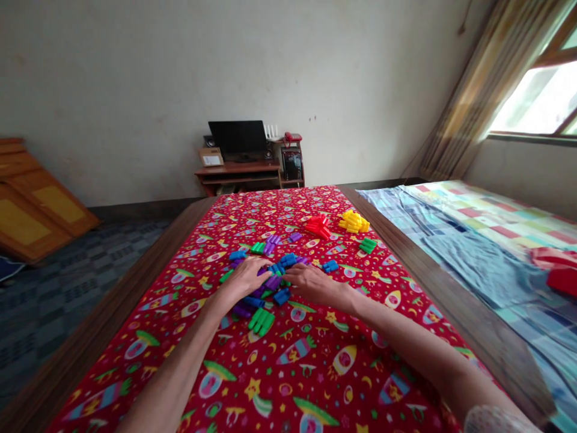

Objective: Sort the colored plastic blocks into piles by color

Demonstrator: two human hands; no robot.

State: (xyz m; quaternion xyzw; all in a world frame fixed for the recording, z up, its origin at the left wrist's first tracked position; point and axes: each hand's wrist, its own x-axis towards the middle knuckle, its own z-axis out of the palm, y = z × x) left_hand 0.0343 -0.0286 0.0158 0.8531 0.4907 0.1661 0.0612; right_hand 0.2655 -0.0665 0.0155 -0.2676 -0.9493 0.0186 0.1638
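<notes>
A mixed pile of ridged plastic building blocks in blue (282, 296), purple (273, 282) and green (261, 322) lies in the middle of the red patterned cloth (311, 373). My left hand (247, 278) rests on the pile's left side, its thumb and forefinger apart among the blocks. From the right, my right hand (311, 284) reaches the same pile with its fingers bent inward; whatever lies under the fingertips is mostly hidden. Beyond the hands, red blocks (318, 226) and yellow blocks (354, 222) form two separate heaps.
A lone green block (368, 245) lies near the yellow heap, and a blue block (330, 266) lies just past my right hand. The cloth covers a wooden table (178, 231). A bed (478, 240) adjoins it on the right; a computer desk (238, 170) stands behind.
</notes>
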